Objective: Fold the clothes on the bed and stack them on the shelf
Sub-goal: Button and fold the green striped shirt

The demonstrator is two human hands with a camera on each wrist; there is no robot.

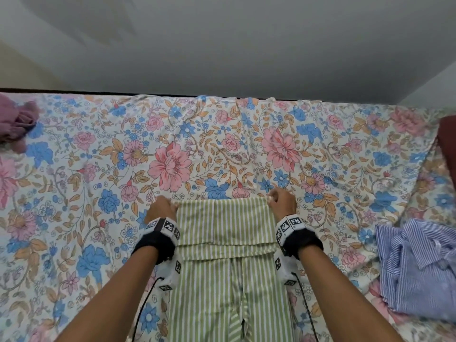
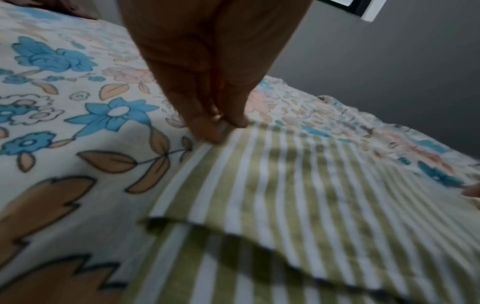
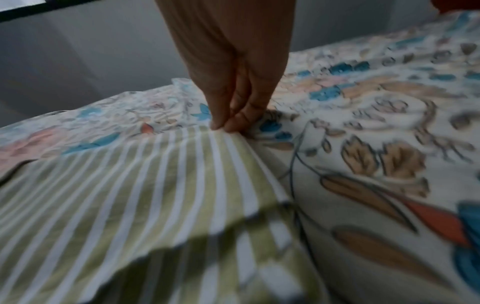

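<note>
A green and white striped garment (image 1: 225, 262) lies lengthwise on the floral bed sheet (image 1: 103, 174), its far part doubled back over itself. My left hand (image 1: 161, 208) pinches the far left corner of the fold (image 2: 223, 131). My right hand (image 1: 281, 203) pinches the far right corner (image 3: 226, 128). Both hands hold the far edge just above the sheet, and the fabric runs taut between them. The striped cloth (image 2: 298, 195) slopes down from the fingers, and in the right wrist view the same cloth (image 3: 145, 185) sags toward me.
A crumpled blue striped shirt (image 1: 417, 272) lies at the right of the bed. A pink garment (image 1: 17, 122) sits bunched at the far left. A dark red item (image 1: 447, 144) shows at the right edge. A grey wall (image 1: 222, 45) rises behind the bed.
</note>
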